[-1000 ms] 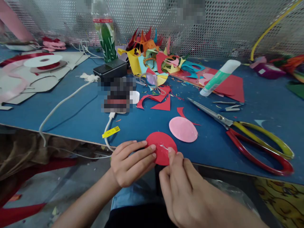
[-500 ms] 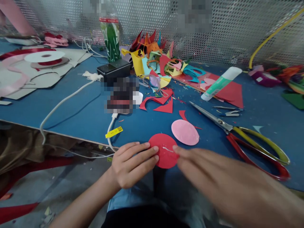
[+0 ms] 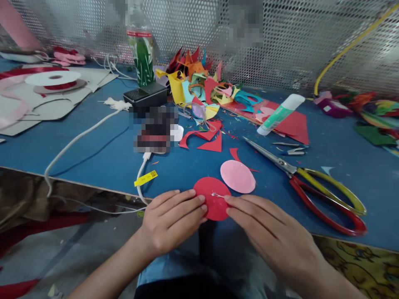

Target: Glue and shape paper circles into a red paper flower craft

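Observation:
A red paper circle lies at the front edge of the blue table. My left hand grips its left side, fingertips resting on top and the thumb mostly hidden below. At the right edge, my right hand pinches the circle between closed fingers. Across the red face runs a thin white strand with a small lump at its left end; its right end meets my right fingertips, and its kind is unclear. Just beyond, a pink paper oval lies flat. Large scissors with red and yellow handles rest to the right, blades slightly apart.
A green-and-white glue stick leans over red paper. Coloured paper scraps pile up before the perforated metal wall. A bottle, black box, white cable and ribbon spool occupy the left.
My right hand has drawn in lower and closer against the circle's right edge. The whole view has shifted slightly; my left hand keeps its hold on the circle.

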Tool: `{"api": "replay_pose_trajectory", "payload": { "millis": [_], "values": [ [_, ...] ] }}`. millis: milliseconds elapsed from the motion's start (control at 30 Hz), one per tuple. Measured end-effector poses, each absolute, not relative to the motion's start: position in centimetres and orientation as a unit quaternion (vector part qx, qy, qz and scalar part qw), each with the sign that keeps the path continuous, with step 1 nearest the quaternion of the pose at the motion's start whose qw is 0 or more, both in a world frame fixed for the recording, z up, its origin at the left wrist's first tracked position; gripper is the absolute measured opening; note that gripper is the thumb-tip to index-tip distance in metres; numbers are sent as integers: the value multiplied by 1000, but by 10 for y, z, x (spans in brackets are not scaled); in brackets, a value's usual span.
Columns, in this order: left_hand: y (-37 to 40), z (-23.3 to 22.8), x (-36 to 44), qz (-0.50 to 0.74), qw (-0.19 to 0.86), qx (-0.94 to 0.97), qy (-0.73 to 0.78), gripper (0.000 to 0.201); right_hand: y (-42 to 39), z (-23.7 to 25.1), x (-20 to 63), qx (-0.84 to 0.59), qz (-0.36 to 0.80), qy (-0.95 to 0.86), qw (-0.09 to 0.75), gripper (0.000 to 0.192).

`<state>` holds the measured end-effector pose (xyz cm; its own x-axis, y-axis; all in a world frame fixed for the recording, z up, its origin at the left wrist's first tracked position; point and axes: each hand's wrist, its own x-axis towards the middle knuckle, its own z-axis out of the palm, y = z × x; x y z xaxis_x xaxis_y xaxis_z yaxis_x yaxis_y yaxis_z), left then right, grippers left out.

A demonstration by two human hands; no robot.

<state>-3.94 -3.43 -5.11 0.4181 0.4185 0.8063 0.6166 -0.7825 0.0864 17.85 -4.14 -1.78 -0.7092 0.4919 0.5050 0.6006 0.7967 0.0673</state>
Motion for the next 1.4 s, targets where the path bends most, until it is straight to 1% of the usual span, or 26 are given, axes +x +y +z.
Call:
{"api": "replay_pose_trajectory", "payload": {
  "millis": [167, 333, 500, 733, 867, 967, 1100, 1400],
  "values": [
    [-35, -53, -39, -451, 115, -828, -313, 9, -45, -15, 187, -307, -96, -922, 214, 33],
    [-34, -53, -39, -449, 111, -830, -312, 9, -46, -12, 196, -337, -112, -912, 204, 31],
    [-34, -53, -39, -451, 112, -829, -312, 9, -40, -12, 197, -382, -116, -879, 261, 19],
    [-33, -51, -38, -447, 119, -829, -313, 7, -36, -9, 182, -411, -23, -851, 325, 22],
    [-33, -51, -39, -449, 118, -830, -309, 8, -35, -5, 179, -422, -8, -856, 297, 21],
    [-33, -52, -39, -448, 116, -831, -307, 9, -36, -4, 184, -420, -49, -871, 250, 25],
    [-33, -54, -40, -446, 111, -834, -306, 12, -34, -2, 190, -373, -97, -900, 202, 29],
    [-35, -57, -42, -443, 110, -834, -311, 15, -30, 2, 182, -375, -107, -903, 181, 30]
  ]
}}
